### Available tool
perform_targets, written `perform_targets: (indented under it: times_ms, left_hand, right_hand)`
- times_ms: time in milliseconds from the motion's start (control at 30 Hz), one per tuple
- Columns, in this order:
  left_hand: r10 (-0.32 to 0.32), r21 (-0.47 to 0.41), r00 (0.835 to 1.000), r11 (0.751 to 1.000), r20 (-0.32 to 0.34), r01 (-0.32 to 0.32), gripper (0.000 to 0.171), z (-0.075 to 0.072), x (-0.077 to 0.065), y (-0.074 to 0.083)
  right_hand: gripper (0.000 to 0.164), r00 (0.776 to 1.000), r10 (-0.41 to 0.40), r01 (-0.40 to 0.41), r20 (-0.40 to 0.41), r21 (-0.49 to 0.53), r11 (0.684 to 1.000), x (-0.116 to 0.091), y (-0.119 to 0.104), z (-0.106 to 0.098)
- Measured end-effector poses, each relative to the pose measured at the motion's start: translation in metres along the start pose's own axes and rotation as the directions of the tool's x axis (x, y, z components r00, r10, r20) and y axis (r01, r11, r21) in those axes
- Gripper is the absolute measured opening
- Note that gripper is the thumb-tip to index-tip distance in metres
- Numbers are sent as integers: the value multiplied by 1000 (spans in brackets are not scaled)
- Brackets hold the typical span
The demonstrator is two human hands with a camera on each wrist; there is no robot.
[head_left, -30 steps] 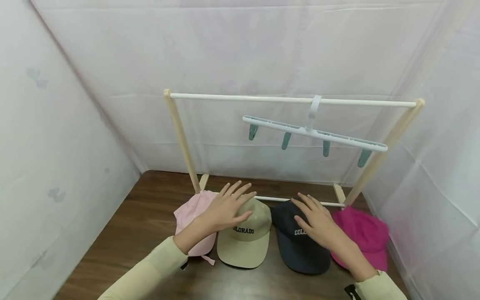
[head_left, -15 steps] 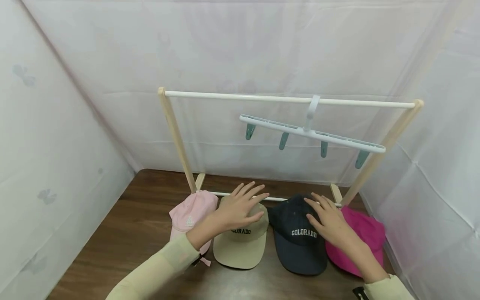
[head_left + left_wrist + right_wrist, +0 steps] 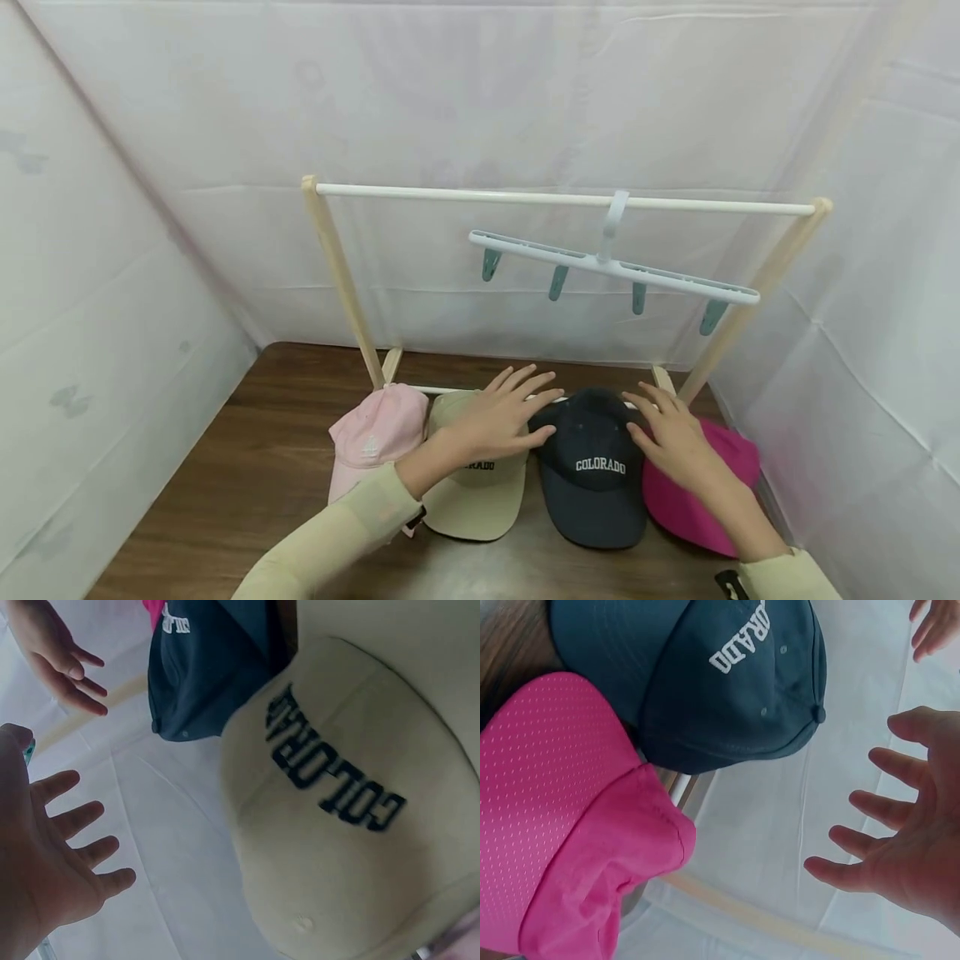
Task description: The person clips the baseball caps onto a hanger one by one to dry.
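Pink cap [image 3: 378, 429]: leftmost on the worktop [image 3: 217, 492]; likely light, soft.
Beige cap [image 3: 352, 787]: beside it; its brim [image 3: 480, 510] looks stiffest, best to grip.
Left hand [image 3: 497, 422]: above beige cap, fingers [image 3: 79, 820] spread, holding nothing.
Navy cap [image 3: 596, 483]: right of centre; probably light, firmer-crowned.
Right hand [image 3: 678, 446]: above magenta cap [image 3: 681, 510], fingers spread, holding nothing.
Magenta cap: rightmost; crown seems floppy.

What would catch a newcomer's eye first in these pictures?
Probably the row on the brown table: left to right, a pink cap, beige cap, navy cap and magenta cap. Above them, a pale clip hanger hangs tilted from a white bar. The left hand hovers over the beige cap, the right hand beside the navy cap.
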State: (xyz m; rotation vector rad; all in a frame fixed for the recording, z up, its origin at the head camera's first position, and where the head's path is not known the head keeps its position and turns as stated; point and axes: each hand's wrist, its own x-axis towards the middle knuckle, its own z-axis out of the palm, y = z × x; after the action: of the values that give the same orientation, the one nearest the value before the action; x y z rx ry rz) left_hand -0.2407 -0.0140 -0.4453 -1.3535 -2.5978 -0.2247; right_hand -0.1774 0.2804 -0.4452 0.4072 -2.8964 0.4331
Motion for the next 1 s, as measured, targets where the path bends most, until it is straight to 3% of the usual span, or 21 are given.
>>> perform_targets:
  times_ms: [200,600,1000]
  left_hand:
    - [21,5,999,1000,-37,-21,60,2,12,8]
    - [25,-46,999,999,-26,-26,59,8,35,25]
    - [33,-101,999,994,-29,-36,57,20,57,32]
  right_hand:
    - [48,1000,10,-10,-15,-22,1000,-1,9,-5]
    - [49,998,60,-59,10,-20,998,-7,26,-12]
    - [45,998,59,-60,-36,-21,998,-18,42,-15]
